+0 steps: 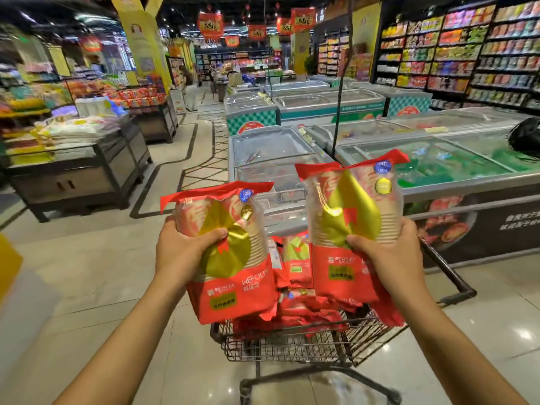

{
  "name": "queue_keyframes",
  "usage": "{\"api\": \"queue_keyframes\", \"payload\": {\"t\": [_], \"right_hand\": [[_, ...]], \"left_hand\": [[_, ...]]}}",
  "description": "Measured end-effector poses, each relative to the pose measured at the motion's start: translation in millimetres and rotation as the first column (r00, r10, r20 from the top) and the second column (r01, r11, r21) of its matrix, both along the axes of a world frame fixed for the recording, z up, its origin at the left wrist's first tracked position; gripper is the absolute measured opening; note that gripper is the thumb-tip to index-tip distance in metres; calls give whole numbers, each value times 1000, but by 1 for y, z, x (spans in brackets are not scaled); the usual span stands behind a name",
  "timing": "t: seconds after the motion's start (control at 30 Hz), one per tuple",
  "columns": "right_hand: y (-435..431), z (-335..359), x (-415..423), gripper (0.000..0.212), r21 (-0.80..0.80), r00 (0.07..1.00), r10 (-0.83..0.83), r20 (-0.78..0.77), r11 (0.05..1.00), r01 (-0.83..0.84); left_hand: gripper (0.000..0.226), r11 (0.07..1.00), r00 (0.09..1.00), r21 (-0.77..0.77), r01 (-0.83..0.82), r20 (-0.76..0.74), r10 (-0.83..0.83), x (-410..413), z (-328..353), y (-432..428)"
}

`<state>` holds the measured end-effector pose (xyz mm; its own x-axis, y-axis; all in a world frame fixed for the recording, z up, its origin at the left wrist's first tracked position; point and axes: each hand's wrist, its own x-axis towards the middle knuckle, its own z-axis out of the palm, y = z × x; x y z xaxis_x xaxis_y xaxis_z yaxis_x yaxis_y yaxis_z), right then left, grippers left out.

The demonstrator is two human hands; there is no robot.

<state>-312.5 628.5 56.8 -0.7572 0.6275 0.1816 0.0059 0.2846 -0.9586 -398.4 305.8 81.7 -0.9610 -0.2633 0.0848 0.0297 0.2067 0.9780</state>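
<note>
I hold two red and gold packs of paper cups above a wire shopping cart (292, 343). My left hand (184, 249) grips the left pack (233, 267) at its side, thumb across the gold front. My right hand (385, 252) grips the right pack (350, 229) the same way, a little higher. Several more red packs (295, 311) lie piled inside the cart below them.
Glass-topped chest freezers (438, 168) stand right ahead and to the right, with a black bag (526, 138) on one. Stocked shelves (467, 48) line the far right wall. Display stands (79, 159) with bagged goods sit left. A tiled aisle runs between them, with a person far down it.
</note>
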Motion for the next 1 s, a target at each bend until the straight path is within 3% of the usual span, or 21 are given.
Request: {"api": "queue_keyframes", "payload": {"t": [0.23, 0.5, 0.8, 0.93, 1.0], "right_hand": [[16, -42, -74, 74, -64, 994, 45, 100, 997, -38], [29, -92, -185, 63, -105, 970, 124, 208, 989, -104], [45, -177, -308, 69, -108, 876, 60, 478, 994, -9], [49, -208, -337, 66, -108, 826, 32, 563, 994, 34], [52, -220, -350, 65, -108, 801, 29, 598, 993, 45]], "left_hand": [[102, 1000, 997, -15, 7, 78, -6, -73, -48, 16], [63, 992, 984, 109, 63, 162, -80, -198, -118, 38], [64, 987, 899, 94, 128, 410, -156, -335, -219, 61], [91, 986, 831, 76, 151, 531, -168, -385, -296, 64], [81, 988, 806, 51, 148, 572, -150, -390, -294, 76]]}}
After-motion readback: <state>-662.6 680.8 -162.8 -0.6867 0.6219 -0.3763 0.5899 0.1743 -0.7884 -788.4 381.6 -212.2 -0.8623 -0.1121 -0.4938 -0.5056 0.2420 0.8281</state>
